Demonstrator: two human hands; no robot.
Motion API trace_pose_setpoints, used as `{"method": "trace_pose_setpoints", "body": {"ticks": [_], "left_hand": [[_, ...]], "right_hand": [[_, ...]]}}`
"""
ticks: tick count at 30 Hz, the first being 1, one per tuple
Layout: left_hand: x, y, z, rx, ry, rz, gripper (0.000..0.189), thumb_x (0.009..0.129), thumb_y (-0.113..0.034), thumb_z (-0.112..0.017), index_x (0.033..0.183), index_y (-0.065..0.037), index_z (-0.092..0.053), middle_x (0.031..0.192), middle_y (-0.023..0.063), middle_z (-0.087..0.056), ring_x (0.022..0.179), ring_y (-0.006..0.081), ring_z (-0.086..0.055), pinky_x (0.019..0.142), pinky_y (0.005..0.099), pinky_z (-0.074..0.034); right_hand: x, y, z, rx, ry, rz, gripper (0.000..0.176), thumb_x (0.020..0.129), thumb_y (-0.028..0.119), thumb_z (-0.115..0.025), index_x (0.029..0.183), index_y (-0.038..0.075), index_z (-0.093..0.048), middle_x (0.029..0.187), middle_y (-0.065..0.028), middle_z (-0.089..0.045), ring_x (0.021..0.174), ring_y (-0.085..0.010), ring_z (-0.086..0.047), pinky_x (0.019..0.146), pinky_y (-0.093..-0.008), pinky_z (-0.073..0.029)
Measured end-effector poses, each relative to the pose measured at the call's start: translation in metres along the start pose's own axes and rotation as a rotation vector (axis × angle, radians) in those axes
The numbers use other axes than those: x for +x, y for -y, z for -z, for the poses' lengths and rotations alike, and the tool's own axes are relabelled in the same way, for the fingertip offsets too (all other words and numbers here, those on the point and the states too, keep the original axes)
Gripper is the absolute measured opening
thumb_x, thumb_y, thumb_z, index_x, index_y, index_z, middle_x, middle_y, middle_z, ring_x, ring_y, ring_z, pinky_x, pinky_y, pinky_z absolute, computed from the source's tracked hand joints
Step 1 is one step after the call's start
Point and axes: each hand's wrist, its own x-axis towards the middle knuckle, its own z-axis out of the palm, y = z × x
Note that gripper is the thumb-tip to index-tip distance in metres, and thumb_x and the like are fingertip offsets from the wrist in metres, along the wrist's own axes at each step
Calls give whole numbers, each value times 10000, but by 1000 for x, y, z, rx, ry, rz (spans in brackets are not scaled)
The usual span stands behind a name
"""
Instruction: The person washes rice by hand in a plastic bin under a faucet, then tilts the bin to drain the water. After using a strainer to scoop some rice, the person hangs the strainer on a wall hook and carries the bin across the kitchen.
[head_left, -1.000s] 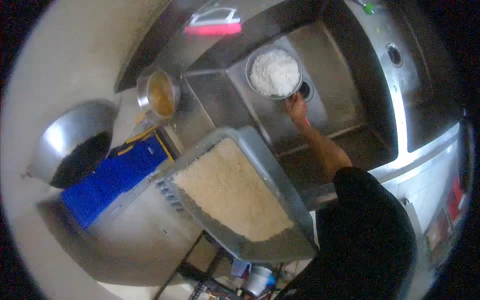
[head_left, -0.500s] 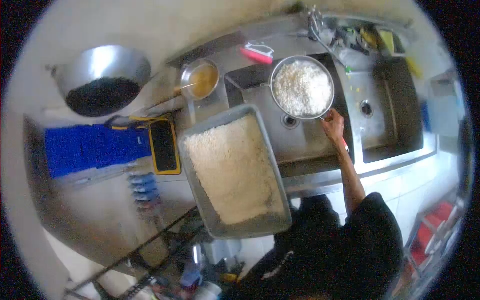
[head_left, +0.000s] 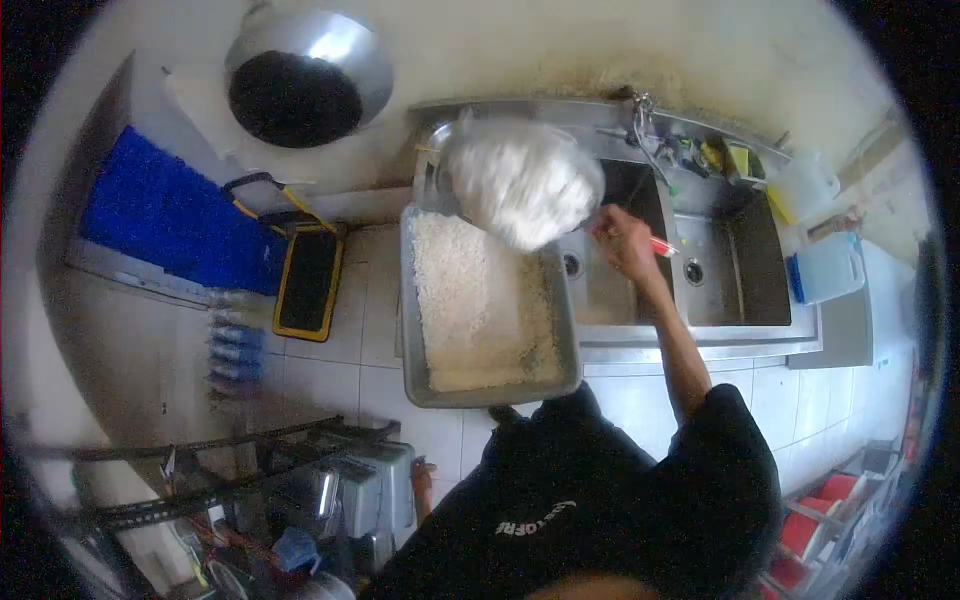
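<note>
My right hand (head_left: 622, 240) is closed round the handle of a round metal sieve (head_left: 448, 185), with a red and white grip end showing behind the fingers. The sieve is blurred and tilted, and white flour-like clumps (head_left: 530, 185) fill it. It hangs over the far end of a grey tub (head_left: 490, 397) and the left sink edge. Pale powder with crumbs (head_left: 480, 320) lies in the tub. My left hand (head_left: 424, 472) is low at the left, fingers apart, nothing visible in it, beside grey containers.
A double steel sink (head_left: 725, 285) with a tap (head_left: 642, 105) is at the right. A wok (head_left: 375, 75) with dark contents stands at the upper left. A black-yellow trolley (head_left: 310, 285), blue sheets (head_left: 180, 215) and a dark rack (head_left: 240, 440) are at the left.
The sieve has moved left from above the sink to the tub's far end and tilted. My left hand has come into view at the lower left. The camera view has shifted.
</note>
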Motion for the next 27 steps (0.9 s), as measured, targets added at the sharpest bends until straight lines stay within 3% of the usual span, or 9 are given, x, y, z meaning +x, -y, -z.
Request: {"method": "trace_pose_setpoints", "body": {"ticks": [3,6,9,11,13,15,17,20,27], "left_hand": [[16,-18,29,-28,11,-136,318,955,-324,-435,1098,-67,-557,912,61,-627,785,141,-592,608,221,-419],[13,-77,31,-50,59,-454,271,940,-286,-501,1069,-55,-563,909,61,-612,801,141,-587,618,237,-427],[-10,-202,6,102,39,-507,262,934,-248,-529,1077,-29,-552,961,78,-603,907,169,-580,728,276,-448],[-38,-303,-33,325,-144,-843,285,934,-238,-527,1096,-5,-542,1066,104,-577,1023,204,-540,869,314,-424],[-84,-410,-66,248,82,-1162,313,900,-140,-531,1170,17,-511,1231,151,-514,1187,278,-463,999,382,-356],[-158,-485,-117,171,-61,-1673,360,911,-166,-490,1222,15,-468,1276,168,-476,1254,333,-392,1043,436,-292],[-175,-501,-182,80,-28,-1843,504,923,-294,-463,1323,0,-377,1378,192,-370,1324,366,-269,1086,476,-183],[-53,-408,-326,792,307,-1660,785,910,-496,-391,1443,7,-108,1511,209,-43,1398,364,11,1113,511,-13],[-93,-417,-349,768,347,-1647,748,938,-457,-346,1443,8,-50,1505,223,20,1395,367,34,1123,490,17]], "right_hand": [[-17,9,-41,-200,-42,280,164,736,98,-628,841,60,-508,723,-108,-566,728,-322,-579,661,-422,-471],[-28,13,-53,-232,2,274,143,730,70,-569,854,71,-497,767,-103,-573,781,-310,-579,744,-430,-469],[-24,23,-51,-353,0,236,141,742,85,-558,865,78,-489,777,-86,-583,779,-295,-589,704,-408,-463],[-23,37,-45,-458,33,227,139,747,95,-553,869,81,-487,780,-82,-588,776,-282,-594,690,-400,-461],[-16,48,-37,-535,112,329,156,739,110,-563,882,88,-508,791,-78,-577,823,-253,-591,722,-369,-436],[-17,44,-46,-569,87,387,166,759,126,-543,914,92,-497,777,-65,-585,795,-236,-600,704,-368,-445],[-13,52,-42,-640,144,447,207,786,155,-528,981,99,-484,775,-43,-598,756,-215,-617,684,-365,-457],[-7,80,-36,-605,128,397,220,799,179,-531,1005,114,-488,776,-36,-604,734,-208,-624,679,-360,-462],[-31,90,-29,-781,174,280,256,773,189,-534,1015,110,-516,798,-57,-593,834,-204,-591,726,-345,-447]]}}
